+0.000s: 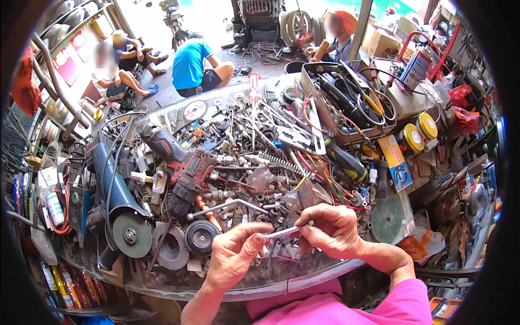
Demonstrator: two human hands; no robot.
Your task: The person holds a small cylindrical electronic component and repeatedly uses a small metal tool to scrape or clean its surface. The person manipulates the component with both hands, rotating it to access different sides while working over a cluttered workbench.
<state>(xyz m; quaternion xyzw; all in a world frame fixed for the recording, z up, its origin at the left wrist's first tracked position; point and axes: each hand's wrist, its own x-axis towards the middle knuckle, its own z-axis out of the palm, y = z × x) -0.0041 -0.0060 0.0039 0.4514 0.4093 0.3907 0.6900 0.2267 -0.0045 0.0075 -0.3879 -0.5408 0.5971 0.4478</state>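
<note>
Workbench (pixel 238 296) lies cluttered, people (pixel 189 65) beyond; left fingers (pixel 252 229) and right fingers (pixel 325 213) pinch a rod (pixel 283 233).

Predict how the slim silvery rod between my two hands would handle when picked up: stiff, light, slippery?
The slim silvery rod is probably stiff: it runs straight from the right hand toward the left hand. It seems fairly light, being thin and pinched in fingertips. Its smooth, shiny surface may make it slippery.

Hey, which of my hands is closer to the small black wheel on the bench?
Left. Your left hand is just right of the black wheel; your right hand is farther right, beyond the left one.
</note>
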